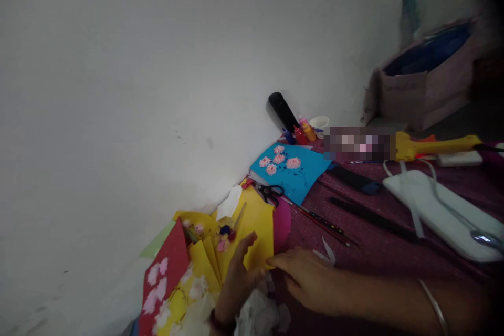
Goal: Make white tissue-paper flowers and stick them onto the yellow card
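My left hand (238, 281) is raised over the yellow paper (263, 220), fingers apart and blurred, with nothing visible in its grasp. From the right, my right hand (307, 278) reaches in. Its outstretched fingertips meet the yellow paper's lower right corner, while the thumb stays apart. Paper flowers and a dark blue round piece (225, 230) lie on the yellow sheet. A red card (169, 268) with pale pink flowers leans at the left. Crumpled white tissue (258, 315) sits below my hands. Black-handled scissors (270, 191) rest at the yellow paper's top edge.
Behind lies a blue sheet (307, 173) with pink flowers. Paint bottles (301, 135), a black cylinder (283, 111) and a white cup (319, 126) stand by the wall. Paintbrushes (323, 224), a white power strip-like slab (441, 215) and a yellow glue gun (441, 146) lie rightward.
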The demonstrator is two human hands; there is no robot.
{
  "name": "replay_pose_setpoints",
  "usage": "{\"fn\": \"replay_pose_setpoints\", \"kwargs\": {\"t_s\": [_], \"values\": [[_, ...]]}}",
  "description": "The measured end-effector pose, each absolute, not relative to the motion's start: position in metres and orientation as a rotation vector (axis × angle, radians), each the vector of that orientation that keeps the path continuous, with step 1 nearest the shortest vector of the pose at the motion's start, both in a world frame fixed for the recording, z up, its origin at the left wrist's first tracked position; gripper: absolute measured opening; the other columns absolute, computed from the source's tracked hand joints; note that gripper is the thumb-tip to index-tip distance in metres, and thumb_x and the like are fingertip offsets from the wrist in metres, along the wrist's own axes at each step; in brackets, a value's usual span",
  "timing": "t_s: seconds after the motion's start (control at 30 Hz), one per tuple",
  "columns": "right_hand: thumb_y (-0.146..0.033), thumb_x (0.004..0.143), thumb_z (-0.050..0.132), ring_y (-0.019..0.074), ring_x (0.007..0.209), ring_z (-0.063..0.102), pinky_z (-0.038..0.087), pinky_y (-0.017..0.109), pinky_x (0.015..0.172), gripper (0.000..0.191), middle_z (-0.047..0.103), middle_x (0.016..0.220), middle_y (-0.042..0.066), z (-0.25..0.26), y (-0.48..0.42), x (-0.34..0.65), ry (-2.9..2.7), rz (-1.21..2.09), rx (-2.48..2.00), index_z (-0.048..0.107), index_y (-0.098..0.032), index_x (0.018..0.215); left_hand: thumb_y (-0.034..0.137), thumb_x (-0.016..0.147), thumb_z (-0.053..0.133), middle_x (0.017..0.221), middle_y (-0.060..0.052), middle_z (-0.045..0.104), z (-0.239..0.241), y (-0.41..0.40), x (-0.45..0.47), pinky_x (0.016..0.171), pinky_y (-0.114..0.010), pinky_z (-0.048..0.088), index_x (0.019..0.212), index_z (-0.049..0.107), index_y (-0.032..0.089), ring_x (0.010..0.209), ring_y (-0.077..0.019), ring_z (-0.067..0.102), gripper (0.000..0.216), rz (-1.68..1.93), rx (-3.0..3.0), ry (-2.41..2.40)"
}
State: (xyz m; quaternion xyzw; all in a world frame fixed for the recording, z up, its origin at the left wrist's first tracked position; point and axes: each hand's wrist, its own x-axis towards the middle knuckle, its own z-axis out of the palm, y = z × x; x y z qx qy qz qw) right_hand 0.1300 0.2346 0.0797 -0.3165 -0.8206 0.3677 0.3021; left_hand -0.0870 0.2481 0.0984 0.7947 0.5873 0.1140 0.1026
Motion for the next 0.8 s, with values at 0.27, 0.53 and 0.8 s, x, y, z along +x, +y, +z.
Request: {"fn": "replay_pose_setpoints", "kwargs": {"t_s": [0.27, 0.53, 0.8], "values": [[-0.011, 0.078, 0.047, 0.0203, 0.092, 0.059, 0.041, 0.029, 0.081, 0.047, 0.065, 0.102, 0.008, 0.084, 0.219, 0.161, -2.385, 0.881, -0.715, 0.049, -0.020, 0.125, 0.002, 0.076, 0.038, 0.110, -0.010, 0.059, 0.083, 0.188, -0.076, 0.088, -0.042, 0.043, 0.124, 0.050, 0.018, 0.101, -0.0264, 0.054, 0.052, 0.159, 2.218, 2.472], [-0.017, 0.071, 0.060, 0.0251, 0.085, 0.060, 0.046, 0.033, 0.070, 0.027, 0.057, 0.104, 0.012, 0.033, 0.250, 0.200, -2.511, 0.566, -1.175, 0.061, -0.016, 0.098, 0.018, 0.089, 0.034, 0.072, -0.002, 0.073, 0.053, 0.153, -0.101, 0.049, -0.017, 0.053, 0.099, 0.067, 0.018, 0.055, -0.0111, 0.066, 0.034, 1.115, 2.080, 2.199], [-0.014, 0.086, 0.044, 0.0167, 0.077, 0.059, 0.042, 0.025, 0.071, 0.017, 0.062, 0.084, 0.006, 0.039, 0.256, 0.200, -2.432, 0.647, -1.064, 0.060, -0.015, 0.081, 0.039, 0.087, 0.048, 0.098, -0.006, 0.068, 0.033, 0.084, -0.058, 0.070, -0.030, 0.057, 0.096, 0.064, 0.021, 0.080, -0.0134, 0.065, 0.026, 1.140, 2.504, 2.238]]}}
